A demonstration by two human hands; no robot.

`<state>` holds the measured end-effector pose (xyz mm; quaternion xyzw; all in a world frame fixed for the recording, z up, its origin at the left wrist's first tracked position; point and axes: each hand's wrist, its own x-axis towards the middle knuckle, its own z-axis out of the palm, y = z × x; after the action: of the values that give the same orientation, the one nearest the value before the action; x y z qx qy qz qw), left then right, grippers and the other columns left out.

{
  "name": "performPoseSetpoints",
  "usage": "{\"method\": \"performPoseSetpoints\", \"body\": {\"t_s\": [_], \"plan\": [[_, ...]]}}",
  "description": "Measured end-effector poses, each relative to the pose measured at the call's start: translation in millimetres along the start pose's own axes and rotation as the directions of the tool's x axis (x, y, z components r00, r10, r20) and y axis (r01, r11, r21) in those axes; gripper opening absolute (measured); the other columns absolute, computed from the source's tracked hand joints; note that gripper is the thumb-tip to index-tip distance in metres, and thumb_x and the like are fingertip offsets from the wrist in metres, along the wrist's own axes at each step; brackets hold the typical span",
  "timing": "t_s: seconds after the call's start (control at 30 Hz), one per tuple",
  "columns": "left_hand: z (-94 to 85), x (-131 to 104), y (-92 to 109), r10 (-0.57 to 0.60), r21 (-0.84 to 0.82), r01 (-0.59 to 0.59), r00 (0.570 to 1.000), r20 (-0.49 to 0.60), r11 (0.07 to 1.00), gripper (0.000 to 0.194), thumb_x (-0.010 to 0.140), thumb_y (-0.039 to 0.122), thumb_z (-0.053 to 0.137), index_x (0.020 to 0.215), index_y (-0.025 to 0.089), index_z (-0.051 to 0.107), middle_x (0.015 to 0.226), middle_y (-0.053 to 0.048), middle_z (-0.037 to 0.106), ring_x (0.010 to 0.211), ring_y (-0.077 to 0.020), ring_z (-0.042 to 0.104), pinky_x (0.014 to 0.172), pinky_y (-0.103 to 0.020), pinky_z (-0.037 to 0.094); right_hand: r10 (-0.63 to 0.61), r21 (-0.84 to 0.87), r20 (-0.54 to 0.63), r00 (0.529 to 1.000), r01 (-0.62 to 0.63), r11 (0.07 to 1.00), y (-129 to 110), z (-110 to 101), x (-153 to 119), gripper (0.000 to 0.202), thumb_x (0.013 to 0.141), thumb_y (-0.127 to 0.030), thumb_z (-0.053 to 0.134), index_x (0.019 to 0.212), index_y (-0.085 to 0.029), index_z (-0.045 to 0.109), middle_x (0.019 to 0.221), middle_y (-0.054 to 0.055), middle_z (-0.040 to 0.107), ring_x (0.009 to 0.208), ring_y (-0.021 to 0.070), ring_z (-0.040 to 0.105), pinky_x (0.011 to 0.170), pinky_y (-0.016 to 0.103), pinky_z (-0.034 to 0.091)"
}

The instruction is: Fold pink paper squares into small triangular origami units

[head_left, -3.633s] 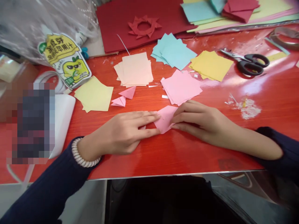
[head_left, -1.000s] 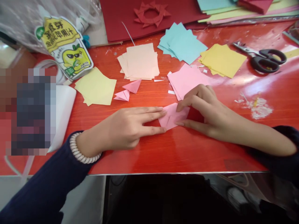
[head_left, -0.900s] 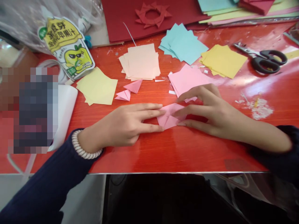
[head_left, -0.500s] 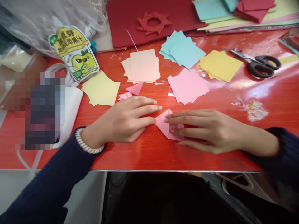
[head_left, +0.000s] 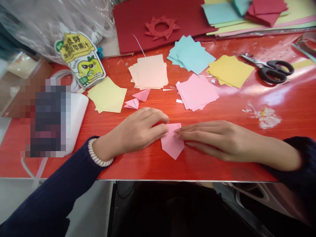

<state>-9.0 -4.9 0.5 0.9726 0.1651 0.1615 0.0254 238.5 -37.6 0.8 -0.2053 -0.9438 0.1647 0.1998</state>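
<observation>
A folded pink paper piece [head_left: 171, 144] lies flat on the red table [head_left: 222, 164] near its front edge, its point toward me. My left hand [head_left: 138, 131] pinches its upper left corner with thumb and fingertips. My right hand [head_left: 212, 140] lies flat with fingertips pressing the paper's upper right part. Two small folded pink units [head_left: 138, 98] lie just behind my left hand.
Behind the hands lie stacks of paper squares: pink [head_left: 196, 92], peach [head_left: 149, 71], light blue [head_left: 190, 54], yellow [head_left: 229, 70], pale yellow [head_left: 107, 95]. Scissors [head_left: 271, 67] rest at right, a juice pouch [head_left: 81, 62] at left, a red paper ring [head_left: 160, 28] on dark red sheets.
The pink piece has been turned so its point faces me. My left fingers curled from flat into a pinch on its corner; my right hand pressed flat on it.
</observation>
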Motion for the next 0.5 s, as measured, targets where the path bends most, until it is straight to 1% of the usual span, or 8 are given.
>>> {"method": "performPoseSetpoints", "body": {"t_s": [0.07,0.17,0.23,0.37,0.5], "plan": [[-2.2,-1,0,0.04,-0.019,-0.039,0.999,0.011,0.999,0.008,0.087,0.021,0.051,0.087,0.015,0.056,0.094,-0.007,0.062,0.089,-0.017,0.056,0.078,-0.031,0.047,-0.041,-0.08,-0.025,0.999,0.039,0.996,2,1,1,0.027,0.085,-0.013,0.054,0.111,-0.007,0.054,0.112,0.012,0.064,0.106,0.0207,0.058,0.092,0.035,0.049],[-5.4,-2,0,0.091,0.006,-0.091,0.996,0.012,0.996,0.023,0.085,0.036,0.054,0.087,0.013,0.058,0.092,-0.008,0.062,0.086,-0.0191,0.056,0.075,-0.033,0.047,-0.074,-0.138,-0.018,0.997,0.071,0.988,3,0,2,0.025,0.084,-0.018,0.056,0.107,-0.007,0.057,0.111,0.012,0.064,0.107,0.0211,0.057,0.096,0.036,0.047],[-6.5,-3,1,0.131,0.064,-0.131,0.991,0.012,0.989,0.03,0.085,0.041,0.052,0.087,0.012,0.058,0.089,-0.008,0.062,0.084,-0.0195,0.057,0.072,-0.033,0.047,-0.114,-0.163,0.003,0.994,0.113,0.98,3,-1,3,0.023,0.085,-0.019,0.056,0.105,-0.008,0.058,0.109,0.012,0.065,0.107,0.0209,0.058,0.097,0.037,0.046],[-6.8,-2,7,0.201,0.196,-0.197,0.98,-0.001,0.961,0.028,0.086,0.037,0.05,0.076,0.013,0.06,0.077,-0.005,0.062,0.074,-0.0169,0.058,0.064,-0.031,0.047,-0.182,-0.24,0.012,0.983,0.18,0.954,2,-1,4,0.018,0.085,-0.018,0.055,0.1,-0.01,0.06,0.106,0.011,0.067,0.105,0.0208,0.06,0.094,0.039,0.048],[-7.8,-2,12,0.273,0.288,-0.251,0.961,-0.036,0.924,0.026,0.085,0.031,0.052,0.069,0.014,0.061,0.072,-0.004,0.063,0.067,-0.0155,0.059,0.058,-0.029,0.049,-0.217,-0.31,0.037,0.976,0.217,0.925,1,0,5,0.014,0.085,-0.017,0.054,0.096,-0.013,0.062,0.105,0.011,0.067,0.103,0.0206,0.061,0.093,0.037,0.05]]}}
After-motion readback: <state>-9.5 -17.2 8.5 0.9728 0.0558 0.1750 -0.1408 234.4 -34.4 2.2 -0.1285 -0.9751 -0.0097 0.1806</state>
